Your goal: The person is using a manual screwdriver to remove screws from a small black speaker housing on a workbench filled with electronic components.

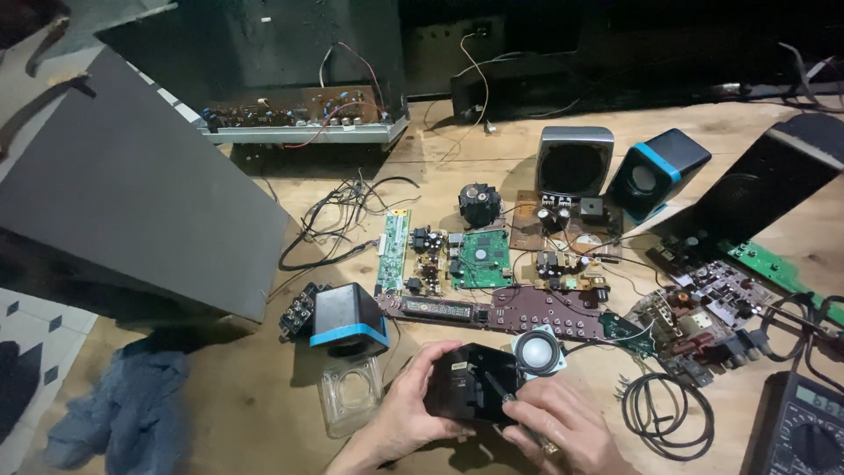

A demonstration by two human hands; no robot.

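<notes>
Cluttered wooden workbench (264,413): your left hand (406,413) grips small black plastic speaker housing (470,383); your right hand (563,427) pinches thin dark screwdriver (497,387) inside it; round silver speaker cone (536,350) touching housing.

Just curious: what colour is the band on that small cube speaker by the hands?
Bright blue band on a black speaker; head view.

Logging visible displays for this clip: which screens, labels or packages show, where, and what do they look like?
Multimeter: bottom right corner of the table, dark case, greyish rectangular screen, round dial below.
Display strip: on the long dark board at centre, narrow dark rectangle.
Label: small pale patch on the black housing held in both hands.
No packages.
</notes>
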